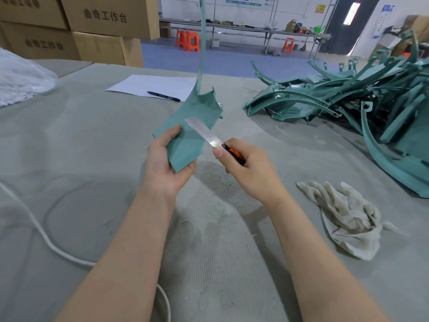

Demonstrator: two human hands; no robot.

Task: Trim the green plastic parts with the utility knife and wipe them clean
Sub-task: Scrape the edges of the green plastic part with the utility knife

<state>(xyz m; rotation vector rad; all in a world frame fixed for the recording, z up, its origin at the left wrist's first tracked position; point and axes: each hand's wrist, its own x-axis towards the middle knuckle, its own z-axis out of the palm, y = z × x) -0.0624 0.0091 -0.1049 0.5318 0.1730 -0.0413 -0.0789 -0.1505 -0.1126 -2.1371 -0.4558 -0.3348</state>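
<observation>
the left hand (167, 163) has its fingers (188, 166) curled under the lower end of a flat green plastic part (195, 112), thumb on top, holding it above the bench (92, 147). the right hand (248, 168) is closed tight round the orange and black handle of a utility knife (234, 155). its long blade lies across the part's right edge, seemingly touching it. to the right lies a crumpled rag (348, 217), with a pile of green parts (348, 96) beyond it. farther back, a pen (163, 96) rests on a sheet of paper (155, 86).
</observation>
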